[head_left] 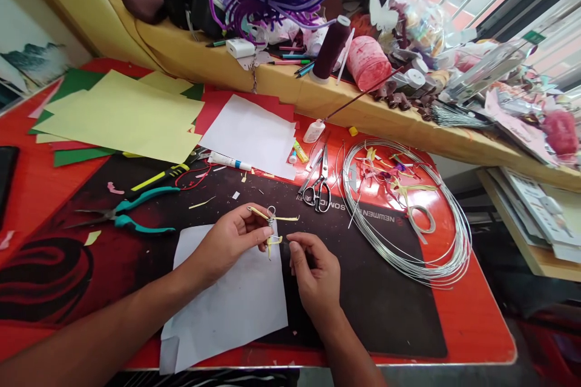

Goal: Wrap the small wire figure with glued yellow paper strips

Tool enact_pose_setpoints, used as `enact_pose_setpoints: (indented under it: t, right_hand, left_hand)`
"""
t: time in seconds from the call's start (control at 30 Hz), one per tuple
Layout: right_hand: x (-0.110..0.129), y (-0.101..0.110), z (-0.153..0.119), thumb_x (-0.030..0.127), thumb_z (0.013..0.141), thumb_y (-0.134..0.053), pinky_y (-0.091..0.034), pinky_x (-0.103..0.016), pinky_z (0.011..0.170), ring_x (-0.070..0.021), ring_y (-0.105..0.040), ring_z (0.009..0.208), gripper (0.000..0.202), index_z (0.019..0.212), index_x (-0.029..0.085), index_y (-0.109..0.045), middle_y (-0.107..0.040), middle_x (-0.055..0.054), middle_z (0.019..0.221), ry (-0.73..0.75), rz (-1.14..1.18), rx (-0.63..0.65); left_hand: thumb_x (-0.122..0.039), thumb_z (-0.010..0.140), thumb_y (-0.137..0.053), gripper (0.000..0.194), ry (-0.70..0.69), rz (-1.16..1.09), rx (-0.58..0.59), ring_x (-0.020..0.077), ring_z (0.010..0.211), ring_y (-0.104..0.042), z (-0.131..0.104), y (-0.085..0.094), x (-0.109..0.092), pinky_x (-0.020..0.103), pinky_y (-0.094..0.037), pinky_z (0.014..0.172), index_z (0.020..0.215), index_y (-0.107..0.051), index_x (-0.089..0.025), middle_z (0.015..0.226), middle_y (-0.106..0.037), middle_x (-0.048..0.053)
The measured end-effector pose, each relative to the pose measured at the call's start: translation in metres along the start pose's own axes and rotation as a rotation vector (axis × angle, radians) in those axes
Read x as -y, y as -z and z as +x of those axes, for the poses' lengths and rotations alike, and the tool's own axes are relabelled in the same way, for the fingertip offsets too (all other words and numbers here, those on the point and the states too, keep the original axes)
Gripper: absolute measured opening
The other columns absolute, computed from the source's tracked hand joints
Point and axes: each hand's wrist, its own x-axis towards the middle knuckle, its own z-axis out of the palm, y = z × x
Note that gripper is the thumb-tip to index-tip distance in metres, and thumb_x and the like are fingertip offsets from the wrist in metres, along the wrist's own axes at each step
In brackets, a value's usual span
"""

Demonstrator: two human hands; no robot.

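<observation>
My left hand [240, 231] pinches a small wire figure [271, 217] between thumb and fingers. The figure has a round wire loop at its top, a coiled wire middle and thin limbs wrapped in pale yellow strip. My right hand [315, 275] is just to the right of it, thumb and forefinger pressed together. Whether anything is between those fingertips is too small to tell. Beneath both hands lies a white sheet of paper [231, 308], folded at its lower left corner, on a dark desk mat [376, 308].
Teal-handled pliers [140, 210] lie at left, scissors [320, 184] beyond my hands. A large coil of silver wire [454, 248] and a tape roll [421, 219] are at right. Coloured paper sheets [122, 115] and a small glue bottle [314, 131] are at the back, below a crowded ledge [281, 87].
</observation>
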Motion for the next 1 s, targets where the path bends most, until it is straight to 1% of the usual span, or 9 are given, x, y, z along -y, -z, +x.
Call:
enact_pose_setpoints:
  t: [0.2,0.43,0.67,0.83,1.0]
  right_hand:
    - [0.0,-0.0015,0.0013,0.033,0.103,-0.061,-0.049,-0.025,0.054,-0.0148,-0.062,0.057,0.019,0.104,0.022,-0.076,-0.07,-0.001,0.074,-0.02,-0.003,0.032]
    - [0.005,-0.0007,0.003,0.032,0.102,-0.061,-0.047,-0.025,0.054,-0.0145,-0.059,0.056,0.02,0.093,0.021,-0.074,-0.065,0.001,0.066,-0.026,0.011,0.081]
    - [0.0048,-0.0004,0.004,0.032,0.102,-0.061,-0.045,-0.024,0.054,-0.0129,-0.056,0.053,0.021,0.089,0.02,-0.071,-0.062,0.003,0.064,-0.047,0.032,0.12]
    - [0.0027,-0.0015,0.004,0.034,0.102,-0.061,-0.045,-0.024,0.054,-0.0129,-0.056,0.054,0.021,0.089,0.02,-0.071,-0.062,0.003,0.064,-0.065,0.06,0.122]
    - [0.0003,-0.0026,0.0049,0.036,0.103,-0.061,-0.045,-0.023,0.053,-0.0129,-0.055,0.054,0.021,0.094,0.02,-0.072,-0.062,0.003,0.065,-0.121,0.145,0.084]
  left_hand:
    - [-0.036,0.084,-0.083,0.028,-0.008,-0.04,0.02,0.0156,0.075,-0.066,-0.0011,-0.0005,0.0011,0.031,-0.058,0.07,0.102,-0.068,-0.021,0.09,-0.069,0.001]
    - [-0.034,0.086,-0.081,0.028,0.019,0.023,0.061,0.0165,0.079,-0.066,-0.003,-0.0004,0.0062,0.03,-0.059,0.07,0.107,-0.068,-0.021,0.091,-0.069,0.001]
    - [-0.031,0.085,-0.079,0.024,-0.005,0.061,0.052,0.0162,0.08,-0.066,-0.0038,-0.0035,0.0047,0.029,-0.059,0.068,0.104,-0.069,-0.02,0.092,-0.067,0.001]
    - [-0.032,0.085,-0.079,0.024,-0.006,0.062,0.055,0.0157,0.077,-0.066,-0.0032,-0.0028,0.0054,0.029,-0.059,0.067,0.103,-0.068,-0.02,0.09,-0.067,0.0]
    - [-0.032,0.085,-0.08,0.026,-0.016,0.044,0.034,0.0156,0.079,-0.066,-0.0014,-0.0009,0.005,0.029,-0.058,0.068,0.105,-0.068,-0.02,0.091,-0.068,0.001]
